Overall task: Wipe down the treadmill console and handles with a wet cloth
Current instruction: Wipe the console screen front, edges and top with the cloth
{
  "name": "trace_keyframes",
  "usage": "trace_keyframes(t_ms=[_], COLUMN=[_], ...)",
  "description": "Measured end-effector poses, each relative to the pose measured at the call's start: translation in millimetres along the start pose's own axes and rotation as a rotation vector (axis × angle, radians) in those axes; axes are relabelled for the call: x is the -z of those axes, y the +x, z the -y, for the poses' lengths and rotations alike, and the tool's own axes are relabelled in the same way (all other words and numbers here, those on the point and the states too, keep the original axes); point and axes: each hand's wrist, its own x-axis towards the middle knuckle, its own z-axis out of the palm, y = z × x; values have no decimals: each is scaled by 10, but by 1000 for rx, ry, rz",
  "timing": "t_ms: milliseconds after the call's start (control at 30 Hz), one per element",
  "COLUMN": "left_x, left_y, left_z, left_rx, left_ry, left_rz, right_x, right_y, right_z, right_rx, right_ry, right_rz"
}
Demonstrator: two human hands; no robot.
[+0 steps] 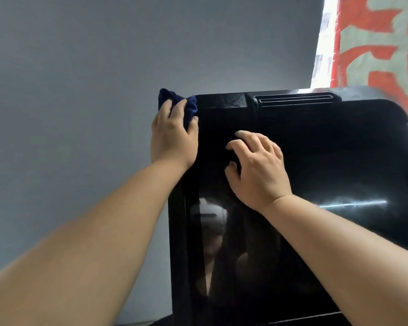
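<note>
The glossy black treadmill console (316,149) fills the middle and right of the head view, its dark screen reflecting a person with a white headset. My left hand (173,135) grips a dark blue cloth (189,107) and presses it against the console's top left corner and left edge. My right hand (257,165) rests on the screen surface to the right, fingers spread and bent, holding nothing. A slotted vent (295,101) runs along the console's top edge. No handles are in view.
A plain grey wall (80,90) stands behind and to the left of the console. At the upper right hangs a red and pale patterned curtain (382,43) beside a bright window strip (323,43).
</note>
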Motion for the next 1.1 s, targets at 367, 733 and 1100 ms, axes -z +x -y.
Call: trace_keyframes(t_ms=[367,733,1100], left_x=[58,-135,-98], left_y=[-225,813,-101], left_z=[69,-385,-29], left_rx=[4,-389,55], left_ry=[87,235,28], left_rz=[45,361,-90], right_x=[-184,-194,-182], right_y=[29,29,34], right_z=[-136,-152,-145], right_rx=[-15,-19,-8], right_ry=[-2,50,22], right_rz=[-95,-88,-62])
